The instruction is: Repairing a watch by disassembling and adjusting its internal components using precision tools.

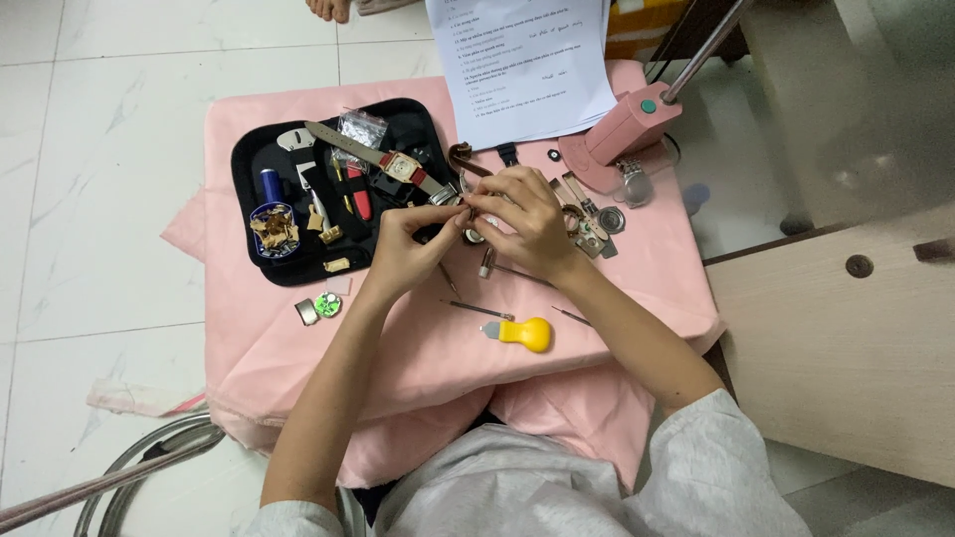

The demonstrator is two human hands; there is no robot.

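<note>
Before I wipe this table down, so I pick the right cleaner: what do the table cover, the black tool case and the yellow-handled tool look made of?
The table cover looks like pink woven cloth, matte, with soft folds at the edge. The black tool case seems fabric or faux leather, dull, with a stitched rim. The yellow-handled tool appears smooth glossy plastic with a thin metal tip.

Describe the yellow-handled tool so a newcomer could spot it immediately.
Start at the pink cloth covering the table. Just below the two hands, the yellow-handled tool lies on it. Its fat, bulbous yellow grip sets it apart from the thin metal picks nearby.
</note>
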